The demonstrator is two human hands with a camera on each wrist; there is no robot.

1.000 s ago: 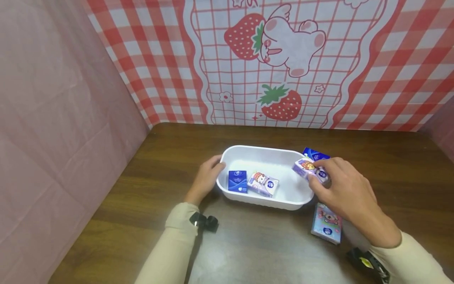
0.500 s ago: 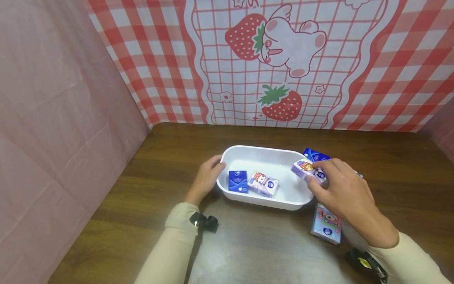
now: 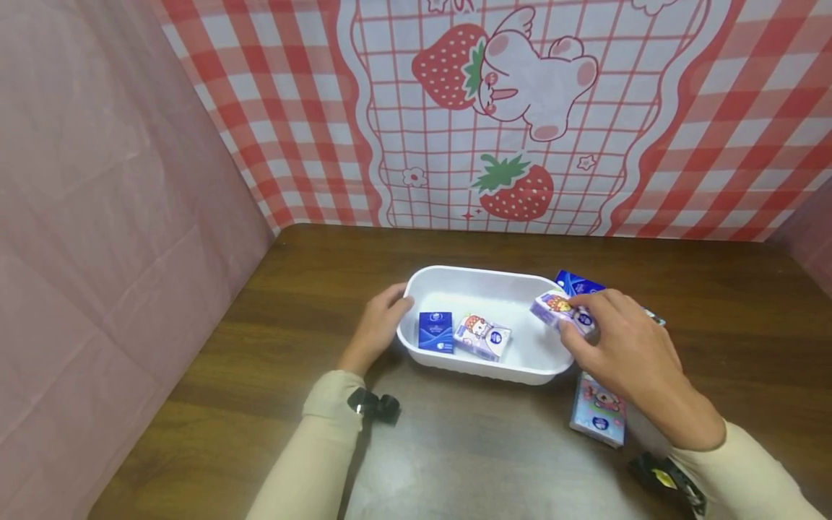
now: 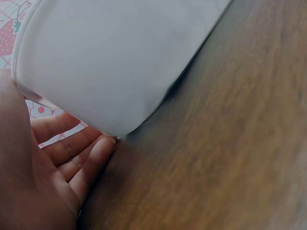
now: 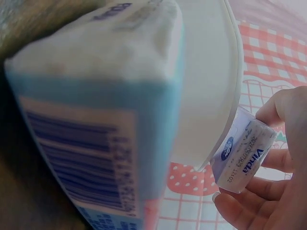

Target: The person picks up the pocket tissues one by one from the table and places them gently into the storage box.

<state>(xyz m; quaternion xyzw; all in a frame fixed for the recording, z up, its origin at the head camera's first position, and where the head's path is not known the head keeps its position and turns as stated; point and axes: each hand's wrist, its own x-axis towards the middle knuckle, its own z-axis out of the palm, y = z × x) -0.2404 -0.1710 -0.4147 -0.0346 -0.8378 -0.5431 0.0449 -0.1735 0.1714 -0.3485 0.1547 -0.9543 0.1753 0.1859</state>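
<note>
Left hand (image 3: 380, 318): we see it loosely half closed at nine o'clock on the white tub (image 3: 487, 372), thumb at its rim.
Right hand (image 3: 627, 347): nearly closed, thumb and fingers pinching a purple packet (image 3: 551, 307).
Purple packet: tilted, at the white tub's three o'clock rim.
Inside: navy packet (image 3: 435, 332) at eight o'clock, cartoon packet (image 3: 482, 336) near six.
Desk (image 3: 260, 354): we find a royal-blue packet (image 3: 575, 283) at two, a light-blue packet (image 3: 598, 413) at four.
</note>
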